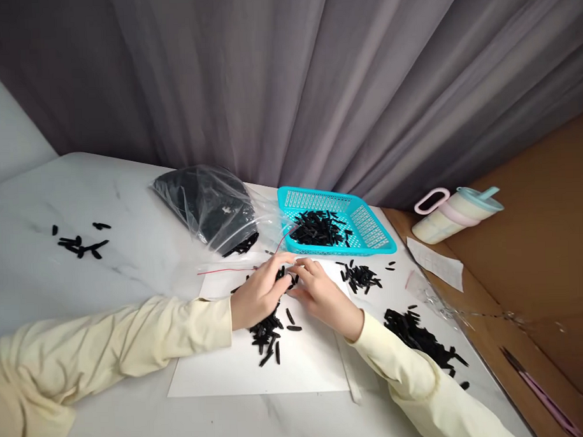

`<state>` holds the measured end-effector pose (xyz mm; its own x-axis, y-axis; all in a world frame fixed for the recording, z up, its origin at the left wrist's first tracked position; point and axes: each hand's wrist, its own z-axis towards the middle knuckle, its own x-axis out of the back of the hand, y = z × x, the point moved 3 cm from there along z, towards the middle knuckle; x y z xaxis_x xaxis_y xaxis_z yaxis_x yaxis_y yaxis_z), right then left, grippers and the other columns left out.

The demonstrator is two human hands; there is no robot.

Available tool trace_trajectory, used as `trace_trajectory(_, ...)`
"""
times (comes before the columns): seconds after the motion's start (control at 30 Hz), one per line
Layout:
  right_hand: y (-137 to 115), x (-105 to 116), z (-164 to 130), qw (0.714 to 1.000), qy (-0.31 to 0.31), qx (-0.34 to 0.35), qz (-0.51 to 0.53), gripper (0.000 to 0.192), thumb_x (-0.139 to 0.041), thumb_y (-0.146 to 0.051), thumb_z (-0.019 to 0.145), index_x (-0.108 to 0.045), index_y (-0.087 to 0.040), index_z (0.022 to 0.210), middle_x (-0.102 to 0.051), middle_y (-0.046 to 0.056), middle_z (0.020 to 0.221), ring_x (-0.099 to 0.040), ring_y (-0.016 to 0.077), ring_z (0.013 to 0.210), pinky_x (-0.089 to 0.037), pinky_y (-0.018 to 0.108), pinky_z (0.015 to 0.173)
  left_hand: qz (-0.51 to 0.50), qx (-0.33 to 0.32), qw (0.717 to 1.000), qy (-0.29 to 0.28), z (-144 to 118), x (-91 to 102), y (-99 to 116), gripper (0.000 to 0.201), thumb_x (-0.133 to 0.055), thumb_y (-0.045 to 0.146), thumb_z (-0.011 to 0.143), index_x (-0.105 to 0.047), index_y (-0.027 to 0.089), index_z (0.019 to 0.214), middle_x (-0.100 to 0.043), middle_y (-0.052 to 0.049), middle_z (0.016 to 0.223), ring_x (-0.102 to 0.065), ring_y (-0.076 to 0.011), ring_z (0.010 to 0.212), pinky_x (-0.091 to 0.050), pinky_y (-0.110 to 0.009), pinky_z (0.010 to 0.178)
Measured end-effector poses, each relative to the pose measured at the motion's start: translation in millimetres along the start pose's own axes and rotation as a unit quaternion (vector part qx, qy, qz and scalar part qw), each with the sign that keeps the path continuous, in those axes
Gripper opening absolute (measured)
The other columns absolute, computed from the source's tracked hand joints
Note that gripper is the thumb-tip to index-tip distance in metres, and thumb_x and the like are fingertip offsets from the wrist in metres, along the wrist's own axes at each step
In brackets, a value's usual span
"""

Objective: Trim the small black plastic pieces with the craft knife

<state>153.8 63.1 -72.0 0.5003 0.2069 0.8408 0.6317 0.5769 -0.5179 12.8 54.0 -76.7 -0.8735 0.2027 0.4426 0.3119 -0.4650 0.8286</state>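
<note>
My left hand (260,295) and right hand (323,295) pinch small black pieces (269,331) together; teal basket (337,218) just beyond my fingers.

Small black pieces (283,277) between both hands' fingertips, too small to tell.

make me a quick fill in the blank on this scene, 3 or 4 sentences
1. The left hand and right hand meet over a sheet of ____ paper.
2. The basket holding black pieces is ____ in colour.
3. The plastic bag of dark parts lies to the ____ of the basket.
4. The bottle with the pink handle lies on its ____.

Missing words: white; turquoise; left; side
</note>
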Motion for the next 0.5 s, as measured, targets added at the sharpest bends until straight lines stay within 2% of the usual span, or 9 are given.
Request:
trace_trajectory(0.07,4,-3,5,1.0,0.004,0.003,0.019,0.027,-0.051,0.001,0.077,-0.052,-0.015,0.1,-0.053,0.012,0.098,-0.05,0.0261,0.093,-0.046,0.044,0.082,0.117,-0.046,0.991,-0.037,-3,-6.0,1,0.037,-0.036,0.021,0.09,-0.041,0.01,0.126,-0.044,-0.018,0.137,-0.039,-0.0246,0.129,-0.032,-0.043,0.107)
trace_trajectory(0.13,4,-5,5,0.999,0.01,0.0,0.047,0.026,-0.046,0.004,0.076,-0.051,-0.015,0.093,-0.052,0.009,0.089,-0.051,0.023,0.084,-0.047,0.039,0.076,0.22,-0.075,0.971,-0.06,-6,-11.4,1,0.045,-0.038,0.023,0.089,-0.037,0.004,0.13,-0.041,-0.021,0.139,-0.037,-0.0273,0.131,-0.031,-0.045,0.108)
trace_trajectory(0.23,0,-4,-3,0.996,0.021,-0.009,0.091,0.026,-0.043,0.003,0.077,-0.051,-0.017,0.091,-0.051,0.006,0.086,-0.051,0.0204,0.079,-0.045,0.035,0.074,0.31,-0.086,0.944,-0.067,-12,-15.2,0,0.051,-0.04,0.027,0.089,-0.038,0.0,0.131,-0.042,-0.024,0.138,-0.037,-0.0306,0.13,-0.032,-0.048,0.107)
trace_trajectory(0.37,-3,3,-20,0.986,0.038,-0.035,0.156,0.019,-0.043,-0.004,0.082,-0.052,-0.019,0.088,-0.053,0.005,0.084,-0.052,0.0185,0.077,-0.043,0.032,0.073,0.337,-0.104,0.932,-0.085,-17,-14.3,4,0.047,-0.047,0.033,0.086,-0.049,0.002,0.122,-0.047,-0.023,0.133,-0.039,-0.0333,0.127,-0.033,-0.049,0.104)
trace_trajectory(0.5,-3,6,-37,0.964,0.047,-0.077,0.248,0.006,-0.048,-0.017,0.087,-0.054,-0.019,0.087,-0.054,0.003,0.081,-0.052,0.0166,0.072,-0.043,0.03,0.068,0.312,-0.116,0.935,-0.122,-16,-12.2,11,0.033,-0.048,0.029,0.085,-0.055,0.008,0.109,-0.056,-0.017,0.114,-0.05,-0.0292,0.106,-0.042,-0.044,0.091)
